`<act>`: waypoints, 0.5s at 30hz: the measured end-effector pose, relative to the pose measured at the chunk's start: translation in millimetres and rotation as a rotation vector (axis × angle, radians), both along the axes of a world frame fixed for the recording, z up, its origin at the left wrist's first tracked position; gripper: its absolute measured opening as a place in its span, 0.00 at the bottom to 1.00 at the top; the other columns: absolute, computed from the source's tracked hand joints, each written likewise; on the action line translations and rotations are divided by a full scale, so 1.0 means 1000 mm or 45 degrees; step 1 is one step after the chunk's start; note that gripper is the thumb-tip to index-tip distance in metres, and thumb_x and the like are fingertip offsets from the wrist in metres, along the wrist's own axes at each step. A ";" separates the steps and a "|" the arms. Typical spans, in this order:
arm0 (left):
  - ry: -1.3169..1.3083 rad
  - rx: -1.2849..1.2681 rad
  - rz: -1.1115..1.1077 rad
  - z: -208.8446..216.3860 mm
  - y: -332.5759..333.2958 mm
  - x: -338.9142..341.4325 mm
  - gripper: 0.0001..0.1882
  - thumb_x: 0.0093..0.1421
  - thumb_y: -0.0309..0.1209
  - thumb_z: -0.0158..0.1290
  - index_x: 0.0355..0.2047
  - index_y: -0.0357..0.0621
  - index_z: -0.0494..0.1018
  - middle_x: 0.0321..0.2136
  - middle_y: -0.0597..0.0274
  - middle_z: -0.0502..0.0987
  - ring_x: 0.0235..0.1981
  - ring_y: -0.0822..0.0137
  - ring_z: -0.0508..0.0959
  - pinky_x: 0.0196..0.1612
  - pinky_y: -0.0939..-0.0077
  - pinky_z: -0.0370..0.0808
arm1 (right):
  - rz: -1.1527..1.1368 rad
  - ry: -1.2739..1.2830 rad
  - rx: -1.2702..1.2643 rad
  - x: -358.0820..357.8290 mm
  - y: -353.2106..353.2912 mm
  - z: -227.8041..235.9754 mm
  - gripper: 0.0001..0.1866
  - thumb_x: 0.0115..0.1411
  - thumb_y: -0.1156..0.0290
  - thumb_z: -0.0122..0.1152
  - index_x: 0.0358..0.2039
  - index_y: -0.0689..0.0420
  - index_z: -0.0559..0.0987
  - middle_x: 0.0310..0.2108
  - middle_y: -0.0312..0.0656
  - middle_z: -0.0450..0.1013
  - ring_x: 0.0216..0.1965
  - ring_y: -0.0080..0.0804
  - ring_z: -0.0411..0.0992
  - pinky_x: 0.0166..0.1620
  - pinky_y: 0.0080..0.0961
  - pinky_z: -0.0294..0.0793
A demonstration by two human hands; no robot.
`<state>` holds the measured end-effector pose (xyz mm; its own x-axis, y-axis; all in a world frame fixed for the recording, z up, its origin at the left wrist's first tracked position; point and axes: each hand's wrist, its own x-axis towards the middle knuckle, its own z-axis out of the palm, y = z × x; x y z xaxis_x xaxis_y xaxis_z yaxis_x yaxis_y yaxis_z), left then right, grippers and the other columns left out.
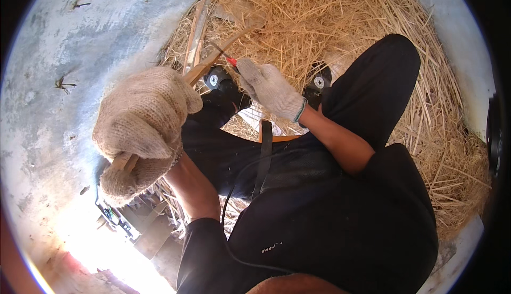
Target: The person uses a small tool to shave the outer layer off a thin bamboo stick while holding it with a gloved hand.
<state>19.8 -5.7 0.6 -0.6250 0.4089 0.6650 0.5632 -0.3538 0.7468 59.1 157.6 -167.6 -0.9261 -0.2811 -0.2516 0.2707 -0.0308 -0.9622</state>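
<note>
My left hand [146,115], in a knitted beige work glove, is closed round a light-brown wooden strip [198,73]. One end of the strip shows below the fist, and the other runs forward and right over the straw. My right hand [271,89], in a similar glove, grips a slim tool [231,60] with a red and black handle. The tool's thin, dark, curved metal end lies at the strip, just ahead of the left fist. Whether the metal touches the wood I cannot tell.
Loose straw [308,11] covers the floor ahead and to the right. A pale, stained wall [80,54] rises close on the left. A straight wooden piece [196,33] lies beyond my left hand. Black footwear [226,83] and my bent knee [391,59] flank the working space.
</note>
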 end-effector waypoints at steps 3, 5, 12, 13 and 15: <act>-0.066 0.024 0.015 0.003 -0.002 0.001 0.27 0.63 0.53 0.45 0.14 0.47 0.66 0.09 0.65 0.64 0.10 0.65 0.66 0.16 0.65 0.70 | -0.010 0.036 0.040 -0.001 -0.010 -0.007 0.39 0.70 0.38 0.44 0.18 0.64 0.73 0.13 0.35 0.59 0.20 0.22 0.58 0.24 0.29 0.62; -0.132 0.042 0.043 0.008 -0.005 0.002 0.27 0.63 0.52 0.45 0.14 0.47 0.65 0.09 0.66 0.63 0.10 0.65 0.64 0.17 0.64 0.70 | 0.017 0.145 0.235 -0.016 -0.007 -0.003 0.41 0.69 0.37 0.44 0.20 0.67 0.74 0.12 0.38 0.59 0.20 0.24 0.59 0.25 0.32 0.63; -0.156 -0.039 -0.046 0.016 0.007 -0.001 0.28 0.62 0.56 0.45 0.16 0.47 0.66 0.12 0.67 0.62 0.14 0.66 0.64 0.20 0.64 0.68 | -0.175 -0.016 0.577 -0.041 0.017 -0.048 0.46 0.65 0.29 0.43 0.17 0.66 0.72 0.11 0.41 0.59 0.19 0.29 0.60 0.26 0.38 0.63; -0.187 -0.022 -0.040 0.011 0.005 -0.004 0.28 0.62 0.56 0.45 0.16 0.47 0.66 0.12 0.66 0.62 0.14 0.65 0.64 0.20 0.64 0.68 | -0.238 -0.003 0.476 -0.035 0.018 -0.035 0.46 0.64 0.29 0.42 0.16 0.66 0.71 0.11 0.41 0.59 0.19 0.29 0.60 0.25 0.38 0.63; -0.167 0.020 -0.010 0.009 0.002 -0.004 0.28 0.62 0.55 0.45 0.15 0.47 0.65 0.11 0.66 0.61 0.13 0.65 0.63 0.19 0.65 0.66 | -0.296 0.073 0.280 -0.026 0.012 -0.014 0.46 0.64 0.28 0.41 0.15 0.65 0.70 0.11 0.42 0.58 0.18 0.30 0.60 0.25 0.38 0.62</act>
<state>15.9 -4.0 9.9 -0.7037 0.4048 0.5839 0.4580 -0.3699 0.8084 33.4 169.2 -181.6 -0.9736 -0.0049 -0.2281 0.2257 0.1247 -0.9662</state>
